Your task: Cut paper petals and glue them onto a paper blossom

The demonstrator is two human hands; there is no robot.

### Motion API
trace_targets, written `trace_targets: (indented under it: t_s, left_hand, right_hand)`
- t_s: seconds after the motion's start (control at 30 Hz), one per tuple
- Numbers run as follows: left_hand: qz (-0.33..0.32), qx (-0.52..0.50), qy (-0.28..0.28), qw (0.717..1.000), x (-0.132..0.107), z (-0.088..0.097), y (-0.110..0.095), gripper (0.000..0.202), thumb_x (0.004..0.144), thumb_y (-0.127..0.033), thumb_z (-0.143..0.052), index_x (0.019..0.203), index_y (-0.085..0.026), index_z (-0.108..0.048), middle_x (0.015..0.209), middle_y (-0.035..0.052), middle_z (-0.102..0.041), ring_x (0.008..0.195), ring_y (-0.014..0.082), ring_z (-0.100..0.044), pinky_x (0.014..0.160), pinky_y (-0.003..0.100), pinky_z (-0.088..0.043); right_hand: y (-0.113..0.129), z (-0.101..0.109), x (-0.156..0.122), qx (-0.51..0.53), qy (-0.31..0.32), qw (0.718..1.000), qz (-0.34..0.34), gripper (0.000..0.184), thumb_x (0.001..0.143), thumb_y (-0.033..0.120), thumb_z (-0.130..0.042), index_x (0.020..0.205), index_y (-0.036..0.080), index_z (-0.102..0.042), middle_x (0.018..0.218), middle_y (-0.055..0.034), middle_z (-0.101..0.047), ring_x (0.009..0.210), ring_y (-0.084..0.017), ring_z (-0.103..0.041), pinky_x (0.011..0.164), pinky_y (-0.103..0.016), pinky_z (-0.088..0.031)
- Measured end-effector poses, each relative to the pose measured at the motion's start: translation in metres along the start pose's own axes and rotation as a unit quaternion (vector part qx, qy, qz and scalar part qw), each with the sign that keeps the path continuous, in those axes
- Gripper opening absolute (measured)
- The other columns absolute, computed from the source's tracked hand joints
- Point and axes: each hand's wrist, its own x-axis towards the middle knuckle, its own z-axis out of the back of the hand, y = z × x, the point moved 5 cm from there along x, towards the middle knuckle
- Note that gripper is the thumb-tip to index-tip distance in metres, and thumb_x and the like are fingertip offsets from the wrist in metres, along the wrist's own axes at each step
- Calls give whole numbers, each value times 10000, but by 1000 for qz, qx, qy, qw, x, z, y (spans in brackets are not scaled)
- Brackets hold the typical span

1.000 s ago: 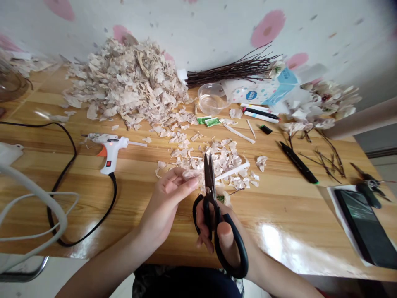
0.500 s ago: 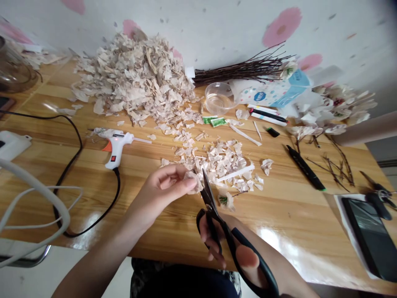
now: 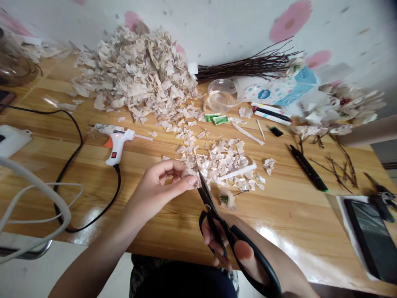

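Left hand: point(image 3: 158, 183) curled, thumb and fingertips pinching a pale papery shred point(image 3: 190, 176) just above the tabletop.
Right hand: point(image 3: 223, 242) gripping the scissors, thumb through one loop and fingers through the other.
Scissors: black-handled scissors point(image 3: 207, 198) with narrow steel blades, tips pointing up and touching or just beside the shred; the gap between the blades is too small to tell.
Nearby: a scatter of cut shreds point(image 3: 225, 159) lies just beyond both hands, with a white strip point(image 3: 238, 171) among them and a small flower with a green centre point(image 3: 226, 199) beside them.
Left of the hands: a white glue gun point(image 3: 114, 138) with an orange trigger, a red switch and a black cord point(image 3: 66, 194).
Far side: a large heap of shreds point(image 3: 136, 78), a clear plastic cup point(image 3: 222, 95), dark twigs point(image 3: 248, 68) and pale flowers point(image 3: 341, 109).
Right side: a black marker point(image 3: 307, 167) with a green end, and a dark phone point(image 3: 367, 240) on white paper.
Writing: a printed packet point(image 3: 279, 93) has a blue oval label, too small to read; nothing else is legible.
Surface: a varnished wooden table point(image 3: 288, 211).
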Motion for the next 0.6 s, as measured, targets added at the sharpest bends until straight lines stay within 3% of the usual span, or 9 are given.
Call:
trace_targets:
  t_s: [0.17, 0.43, 0.6]
  left_hand:
    - [-3, -4, 6, 1000, 1, -1, -1, 210, 691, -304, -814, 729, -180, -649, 730, -5, -652, 730, 141, -594, 717, 247, -455]
    - [2, -59, 34, 998, 1, -4, 1, 177, 705, -270, -807, 703, -175, -657, 705, -15, -673, 683, 113, -622, 685, 204, -476]
    - [8, -78, 42, 996, 1, -8, 2, 170, 705, -261, -811, 705, -179, -662, 714, -21, -680, 693, 106, -632, 689, 189, -486]
  right_hand:
    - [0, -1, 2, 54, 6, 998, -14, 720, 683, 894, -425, 894, 215, -530, 788, -10, -496, 580, -150, -530, 531, -280, -453]
    - [9, -1, 3, -13, -4, 999, 33, 776, 738, 898, -247, 918, 197, -527, 747, -16, -507, 554, -145, -545, 524, -270, -462]
    - [8, 0, 5, -2, -4, 999, 32, 778, 712, 909, -259, 904, 200, -516, 761, -21, -505, 574, -153, -563, 535, -276, -473]
